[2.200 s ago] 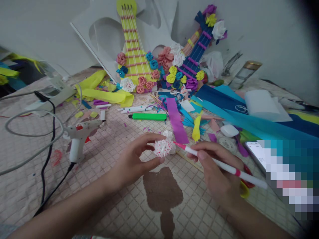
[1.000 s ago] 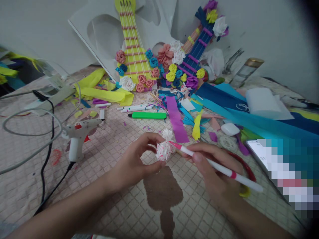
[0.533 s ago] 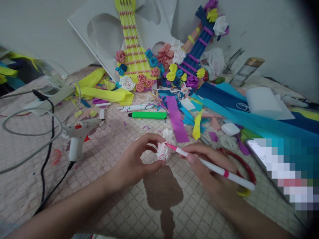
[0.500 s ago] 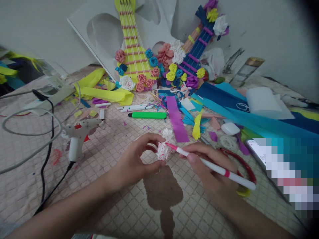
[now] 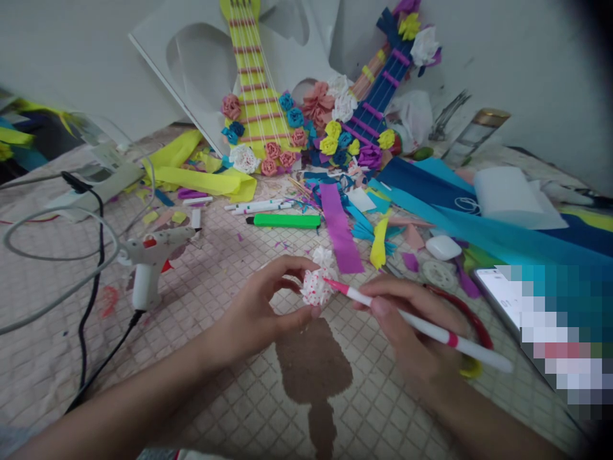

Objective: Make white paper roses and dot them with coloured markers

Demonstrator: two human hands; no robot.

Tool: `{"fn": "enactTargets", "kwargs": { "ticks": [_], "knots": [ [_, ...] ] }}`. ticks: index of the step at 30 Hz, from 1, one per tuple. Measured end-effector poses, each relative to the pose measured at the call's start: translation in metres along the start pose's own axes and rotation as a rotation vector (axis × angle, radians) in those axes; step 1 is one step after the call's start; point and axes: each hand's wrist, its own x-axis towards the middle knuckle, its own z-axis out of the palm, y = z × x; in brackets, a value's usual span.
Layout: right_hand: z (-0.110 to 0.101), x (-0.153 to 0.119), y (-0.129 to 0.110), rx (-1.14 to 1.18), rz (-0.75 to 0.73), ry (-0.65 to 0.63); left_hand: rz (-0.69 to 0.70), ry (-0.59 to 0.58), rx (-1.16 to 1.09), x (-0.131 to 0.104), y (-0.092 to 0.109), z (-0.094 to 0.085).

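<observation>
Between the thumb and fingers of my left hand [image 5: 275, 297] is a white paper flower [image 5: 315, 287] dotted with pink spots. My right hand [image 5: 414, 319] grips a white felt-tip pen [image 5: 426, 324] with a pink tip and a pink band. The pen's tip is at the flower's right side, touching it or nearly so. Just beyond the held flower shows another white crumpled paper flower [image 5: 324, 257]; whether the two are joined I cannot tell. Below my left hand a brown guitar-shaped patch [image 5: 313, 364] shows on the table.
A glue gun [image 5: 151, 262] with cables stands at left. Behind lie a green marker [image 5: 286, 221], a purple paper strip [image 5: 341, 227] and scraps. Flower-trimmed yellow [image 5: 256, 83] and blue [image 5: 378, 102] paper guitars lean at the back. Red-handled scissors [image 5: 472, 313] and a phone [image 5: 500, 300] lie at right.
My right hand and the pen have shifted slightly right, moving the tip across the flower. The held flower has turned a little in my left hand, showing more pink dots.
</observation>
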Motion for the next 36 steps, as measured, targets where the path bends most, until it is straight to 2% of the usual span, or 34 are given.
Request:
{"fn": "enactTargets", "kwargs": {
  "ticks": [2, 6, 11, 17, 21, 25, 30, 34, 36],
  "knots": [
    [-0.0006, 0.0001, 0.0002, 0.003, -0.031, 0.014, -0.007, -0.002, -0.004, 0.0003, 0.0003, 0.0002],
    [-0.0015, 0.0006, 0.0004, -0.024, -0.006, -0.082, -0.006, -0.006, -0.006, 0.0002, 0.0025, 0.0006],
    [-0.0013, -0.0007, 0.0021, 0.039, -0.066, 0.044, -0.02, 0.0, -0.005, -0.0011, 0.0032, 0.0005],
    [-0.0013, -0.0024, 0.0048, 0.073, -0.048, -0.126, -0.014, 0.001, 0.002, 0.0005, 0.0015, 0.001],
    [-0.001, -0.003, 0.0054, 0.105, -0.063, -0.072, -0.005, 0.011, 0.009, 0.0005, 0.0005, 0.0002],
    [0.0003, -0.0037, 0.0036, 0.08, -0.026, -0.085, -0.009, 0.02, 0.032, 0.0001, -0.001, 0.0],
    [0.001, -0.0037, 0.0008, 0.073, -0.055, -0.007, -0.012, 0.036, 0.036, 0.0012, 0.0016, 0.0015],
    [0.0016, -0.0038, 0.0006, 0.064, -0.002, -0.075, -0.003, 0.042, 0.051, 0.0013, 0.002, 0.0015],
    [0.0014, -0.004, 0.0011, 0.063, -0.002, -0.061, -0.008, 0.045, 0.051, 0.0011, 0.0012, 0.0012]
  ]
}}
